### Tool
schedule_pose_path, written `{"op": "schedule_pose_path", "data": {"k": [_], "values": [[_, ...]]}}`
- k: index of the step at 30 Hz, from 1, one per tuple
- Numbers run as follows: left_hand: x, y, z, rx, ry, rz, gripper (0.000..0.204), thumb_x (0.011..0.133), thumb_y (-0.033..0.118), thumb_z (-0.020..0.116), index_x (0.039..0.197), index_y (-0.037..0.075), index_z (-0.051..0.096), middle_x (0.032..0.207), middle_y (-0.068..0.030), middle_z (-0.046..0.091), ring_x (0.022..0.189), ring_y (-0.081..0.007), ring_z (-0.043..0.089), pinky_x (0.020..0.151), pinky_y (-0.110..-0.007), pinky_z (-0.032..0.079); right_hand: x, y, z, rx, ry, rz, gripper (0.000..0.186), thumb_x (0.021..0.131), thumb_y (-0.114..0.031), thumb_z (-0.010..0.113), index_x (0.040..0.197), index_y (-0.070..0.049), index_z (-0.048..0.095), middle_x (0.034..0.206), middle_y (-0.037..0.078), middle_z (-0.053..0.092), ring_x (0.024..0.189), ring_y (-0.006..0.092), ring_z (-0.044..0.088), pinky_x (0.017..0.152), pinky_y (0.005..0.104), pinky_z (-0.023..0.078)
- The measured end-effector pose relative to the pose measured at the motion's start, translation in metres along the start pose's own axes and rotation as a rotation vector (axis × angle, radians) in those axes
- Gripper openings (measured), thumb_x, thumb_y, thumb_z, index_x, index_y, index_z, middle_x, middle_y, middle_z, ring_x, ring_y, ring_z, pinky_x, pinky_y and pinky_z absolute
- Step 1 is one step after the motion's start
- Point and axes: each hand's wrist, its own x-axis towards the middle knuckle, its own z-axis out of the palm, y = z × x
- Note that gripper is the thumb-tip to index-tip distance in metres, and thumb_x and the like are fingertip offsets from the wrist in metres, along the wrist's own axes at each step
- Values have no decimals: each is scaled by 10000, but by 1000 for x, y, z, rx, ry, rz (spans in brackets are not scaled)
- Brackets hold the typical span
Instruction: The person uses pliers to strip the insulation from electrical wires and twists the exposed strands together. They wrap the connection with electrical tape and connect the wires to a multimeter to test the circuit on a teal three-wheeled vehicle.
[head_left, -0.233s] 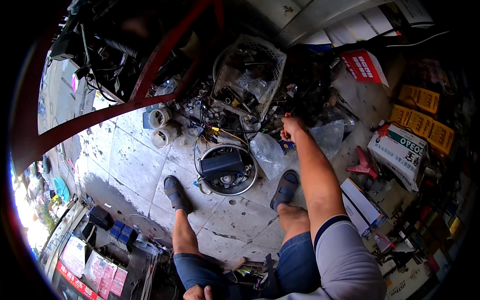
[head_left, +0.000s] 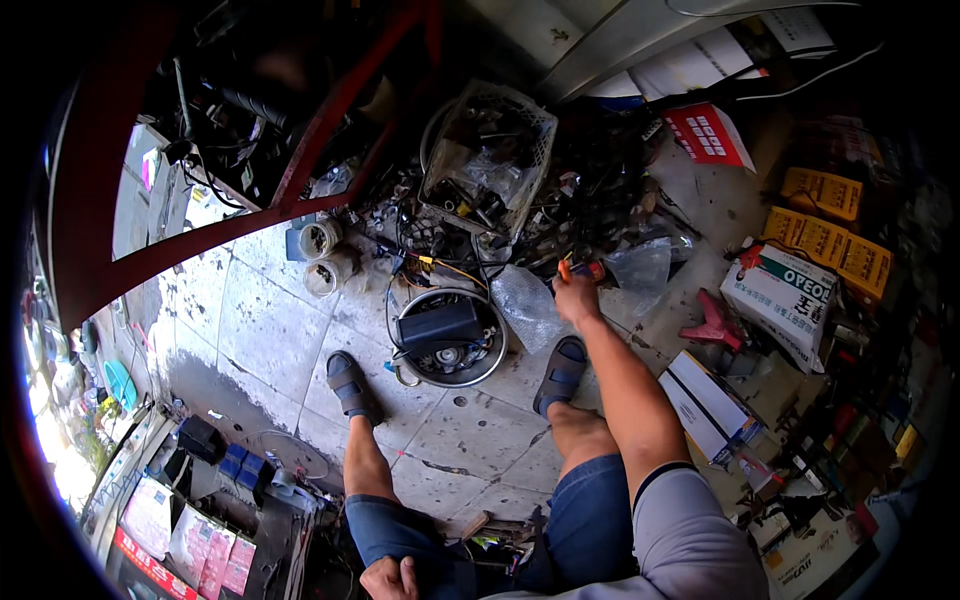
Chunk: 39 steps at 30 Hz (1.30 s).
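My right hand point(head_left: 576, 296) reaches out over the floor, its fingers closed round a small orange object point(head_left: 565, 267) whose kind I cannot make out. Clear bubble wrap point(head_left: 527, 305) lies just left of this hand, and a clear plastic bag point(head_left: 640, 272) to its right. My left hand point(head_left: 389, 578) rests at my left thigh with curled fingers; whether anything is in them is hidden. Between my feet and the scrap pile stands a round metal basin point(head_left: 484, 374) holding a black box-shaped part point(head_left: 438, 324) and metal parts.
Beyond the basin, a plastic crate point(head_left: 541, 157) of scrap sits among loose parts. Two small tubs point(head_left: 322, 277) stand left, near a red metal frame point(head_left: 190, 248). On the right are a pink-red stand point(head_left: 712, 322), a white-and-green carton point(head_left: 778, 300) and yellow boxes point(head_left: 832, 245).
My right hand has drawn back slightly toward me and left, lifting the orange object. The whole view has shifted a little. My left hand stays at my thigh.
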Motion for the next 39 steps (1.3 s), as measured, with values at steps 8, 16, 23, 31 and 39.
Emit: {"op": "schedule_pose_path", "data": {"k": [8, 16, 23, 31, 39], "values": [[-7, -16, -8, 15, -47, -28, 386, 988, 329, 625, 716, 57, 596, 677, -203, 624, 622, -426, 610, 583, -511, 478, -117, 6, -25, -209, 134, -272, 394, 948, -342, 613, 899, 44, 675, 903, 298, 692, 884, 484, 673, 807, 539, 540], [6, -25, -25, -231, -161, -196, 565, 935, 420, 716, 624, -2, 508, 551, -192, 503, 494, -334, 545, 521, -433, 437, -275, -41, -74, -38, -44, -679, 219, 923, -180, 686, 894, 28, 620, 950, 256, 627, 895, 439, 623, 772, 494, 513], [70, 53, -161, -1311, -44, 291, 655, 1027, 480, 595, 1434, -26, 515, 1299, -126, 657, 1136, -197, 599, 1031, -347, 443, -450, -152, -125, -69, -151, -1228, 200, 792, -75, 770, 864, 16, 606, 1008, 202, 643, 839, 409, 663, 726, 456, 549], [-50, 7, -271, -1531, 198, 450, 378, 926, 190, 779, 1232, -12, 686, 1139, -101, 734, 1075, -177, 666, 992, -301, 444, -569, -246, -122, -183, -311, -1446, 214, 726, -1, 784, 863, 29, 622, 1072, 213, 629, 906, 396, 656, 782, 438, 555], [-145, -151, -353, -1211, 651, 528, 255, 793, 88, 864, 994, -3, 736, 881, -97, 745, 767, -189, 713, 652, -313, 520, -737, -375, -29, 402, -769, -830, 235, 881, -71, 757, 1049, 79, 692, 1231, 153, 632, 1030, 204, 642, 923, 364, 521]]}}
